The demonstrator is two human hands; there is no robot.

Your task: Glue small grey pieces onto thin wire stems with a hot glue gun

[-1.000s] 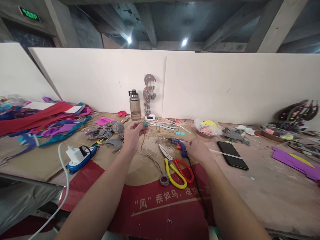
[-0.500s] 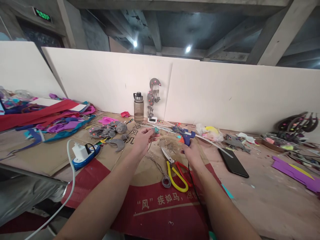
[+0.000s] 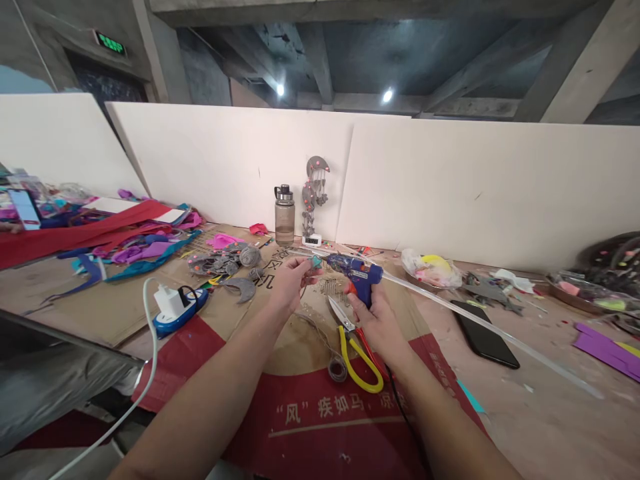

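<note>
One small teal piece [image 3: 316, 263] is pinched in the left hand [image 3: 291, 283], just beside one blue plastic glue gun [image 3: 364, 276] gripped by the right hand [image 3: 379, 319], both above brown cardboard [image 3: 287, 353]. One translucent grey-brown bottle [image 3: 285, 220] behind holds some liquid.

There was one water bottle [image 3: 285, 225]. Just right of it were one digital clock [image 3: 313, 240] and one hanging ornament [image 3: 309, 193]; behind it, three white boards [image 3: 225, 160]. In front of it were two hands, one left hand [image 3: 290, 283] and one right hand [image 3: 377, 320], plus one teal piece [image 3: 316, 262], one glue gun [image 3: 363, 277] and one pair of scissors [image 3: 344, 343]. Left of it was one power strip [image 3: 177, 323] with two plugs [image 3: 169, 301]. Of two phones, one [image 3: 24, 209] was far left of it, one [image 3: 495, 352] to its right. Above it shone two ceiling lights [image 3: 280, 89].
</note>
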